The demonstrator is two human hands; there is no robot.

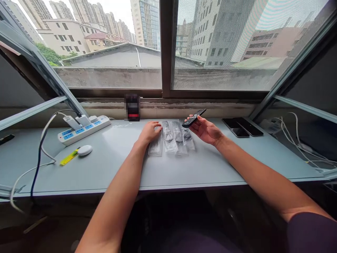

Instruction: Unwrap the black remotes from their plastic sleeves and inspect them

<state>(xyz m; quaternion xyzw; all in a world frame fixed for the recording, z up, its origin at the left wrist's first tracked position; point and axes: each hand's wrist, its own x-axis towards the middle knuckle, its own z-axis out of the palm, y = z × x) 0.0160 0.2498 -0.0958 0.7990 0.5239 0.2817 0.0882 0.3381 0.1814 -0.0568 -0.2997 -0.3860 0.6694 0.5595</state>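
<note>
My right hand (206,130) is closed around a black remote control (194,118), tilted up above the desk with its buttons facing upward. My left hand (151,131) lies palm down at the left end of a row of clear plastic bags, fingers stretched out and slightly bent. Under it is a clear bag (155,148), partly covered by the hand. Beside that lie a bagged remote (168,135) and another bagged remote (178,133). A further plastic bag (188,138) with something dark in it sits below my right hand.
A white power strip (84,130) with plugs and cables stands at the left. Near it are a white oval object (85,150) and a yellow strip (69,157). Two black phones (235,127) lie at the right. A dark, partly blurred device (133,108) leans below the window.
</note>
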